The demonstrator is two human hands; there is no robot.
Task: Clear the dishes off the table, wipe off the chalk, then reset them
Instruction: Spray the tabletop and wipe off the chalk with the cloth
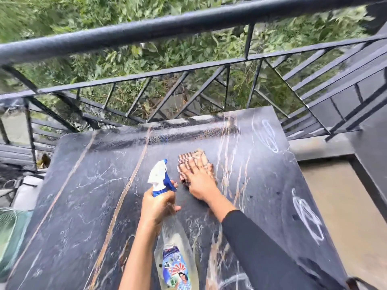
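A dark marble table with pale veins fills the middle of the view and carries no dishes. My left hand grips the neck of a clear spray bottle with a white and blue trigger head, a finger on the trigger. My right hand lies flat on a striped brown and cream cloth pressed to the tabletop near its middle. White chalk scribbles remain at the far right, the near right and the front edge. The surface around the cloth looks wet.
A black metal railing runs behind the table, with green plants beyond it. A grey bench or seat and a green object sit at the left. A tan floor lies to the right.
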